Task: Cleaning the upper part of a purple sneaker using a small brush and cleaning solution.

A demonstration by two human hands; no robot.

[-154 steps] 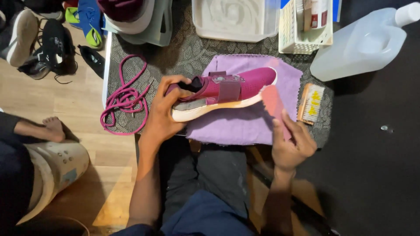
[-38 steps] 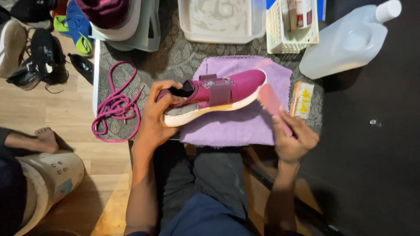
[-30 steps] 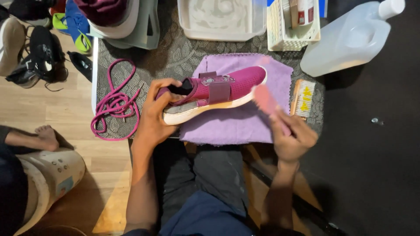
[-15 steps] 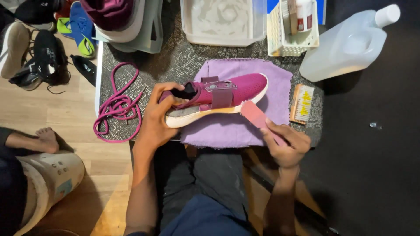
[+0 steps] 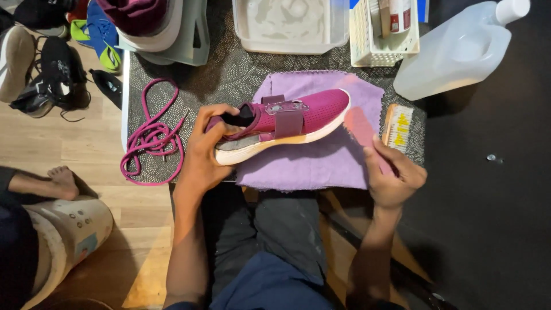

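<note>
My left hand [image 5: 208,150] grips the heel of a magenta shoe [image 5: 293,116] with a white sole, tipped on its side over a lilac cloth [image 5: 315,163]. My right hand [image 5: 392,178] is closed round the handle of a pink brush [image 5: 361,127], whose head sits just right of the shoe's toe, close to the sole edge. The laces are out of the shoe: a pink lace [image 5: 150,138] lies coiled on the patterned mat [image 5: 229,80] to the left.
A white basin [image 5: 290,26], a slatted white basket with bottles [image 5: 383,28] and a translucent jug [image 5: 453,49] stand at the back. A wooden brush [image 5: 398,127] lies by the cloth. Other shoes [image 5: 51,63] sit at the left; another person's bare foot [image 5: 60,181] rests there.
The pink brush has moved back and forth along the toe end of the sole, dipping lower half a second ago and rising to the toe again. My left hand keeps holding the heel.
</note>
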